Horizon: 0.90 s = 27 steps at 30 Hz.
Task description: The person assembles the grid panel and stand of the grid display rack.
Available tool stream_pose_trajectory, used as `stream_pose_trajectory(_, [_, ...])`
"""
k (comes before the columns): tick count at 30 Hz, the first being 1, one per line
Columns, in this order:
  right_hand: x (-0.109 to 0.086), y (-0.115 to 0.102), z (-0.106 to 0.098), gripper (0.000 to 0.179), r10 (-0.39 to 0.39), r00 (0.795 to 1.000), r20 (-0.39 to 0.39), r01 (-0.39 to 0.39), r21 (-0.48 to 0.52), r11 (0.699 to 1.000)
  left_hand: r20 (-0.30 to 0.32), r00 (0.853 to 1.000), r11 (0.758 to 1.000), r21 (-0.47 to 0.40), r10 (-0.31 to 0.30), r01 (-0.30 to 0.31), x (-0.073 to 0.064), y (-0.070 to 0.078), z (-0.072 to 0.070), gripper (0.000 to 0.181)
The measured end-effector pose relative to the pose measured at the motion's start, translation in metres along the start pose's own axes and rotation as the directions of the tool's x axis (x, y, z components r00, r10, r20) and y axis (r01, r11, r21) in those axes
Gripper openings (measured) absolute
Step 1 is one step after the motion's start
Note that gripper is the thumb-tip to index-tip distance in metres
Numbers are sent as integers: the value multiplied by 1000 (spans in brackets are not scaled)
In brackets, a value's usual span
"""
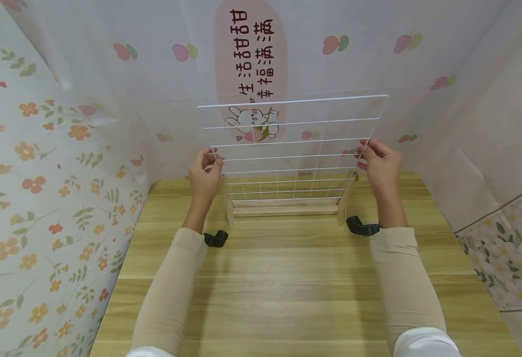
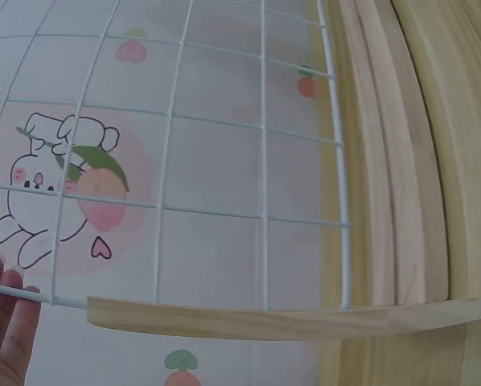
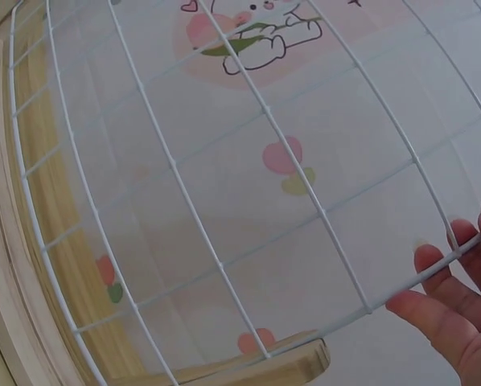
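A white wire grid panel (image 1: pixel 292 101) stands upright in a pale wooden stand, its lower part between two wooden side pieces. My left hand (image 1: pixel 205 173) pinches the panel's left side wire above the left side piece (image 2: pixel 224 318). On the opposite side, my right hand (image 1: pixel 382 166) holds the right side wire between thumb and fingers, above the right side piece (image 3: pixel 301 363). The panel's bottom wire runs close above the stand's crossbar (image 1: pixel 285 209). In the right wrist view the fingertips (image 3: pixel 433 261) lie along the edge wire.
The stand is on a wood-grain table (image 1: pixel 288 277), near its back edge. Behind it hangs a white curtain (image 1: pixel 154 74) with fruit prints and a rabbit. A floral curtain (image 1: pixel 42 198) borders the left side. Black curved devices (image 1: pixel 216 239) sit by both wrists.
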State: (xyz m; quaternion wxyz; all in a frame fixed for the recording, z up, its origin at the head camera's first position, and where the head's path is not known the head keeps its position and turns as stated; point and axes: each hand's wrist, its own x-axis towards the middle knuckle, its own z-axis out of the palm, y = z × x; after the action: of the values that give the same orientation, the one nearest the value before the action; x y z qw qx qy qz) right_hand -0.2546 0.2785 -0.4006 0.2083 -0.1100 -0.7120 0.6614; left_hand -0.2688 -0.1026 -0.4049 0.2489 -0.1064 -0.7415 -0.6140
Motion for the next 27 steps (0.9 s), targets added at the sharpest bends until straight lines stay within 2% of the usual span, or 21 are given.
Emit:
stream_pose_trajectory(8, [2, 0, -2, 13, 17, 1000, 9, -18, 51, 999, -54, 998, 999, -24, 37, -38, 7, 15, 3, 24])
stream_pose_trajectory(14, [2, 2, -2, 15, 19, 1000, 8, -20, 37, 999, -116, 990, 996, -25, 79, -83, 14, 25, 5, 22])
stream_pose_trajectory(19, [2, 4, -2, 14, -4, 1000, 6, 4, 12, 1000, -128, 987, 994, -35, 95, -100, 19, 29, 5, 21])
stream_pose_trajectory(22, [1, 4, -2, 15, 4, 1000, 10, -4, 24, 1000, -133, 986, 993, -34, 105, -110, 22, 22, 5, 21])
stream_pose_trajectory(27, [0, 6, -2, 18, 13, 1000, 15, -13, 4, 1000, -145, 984, 993, -27, 108, -113, 29, -3, 6, 19])
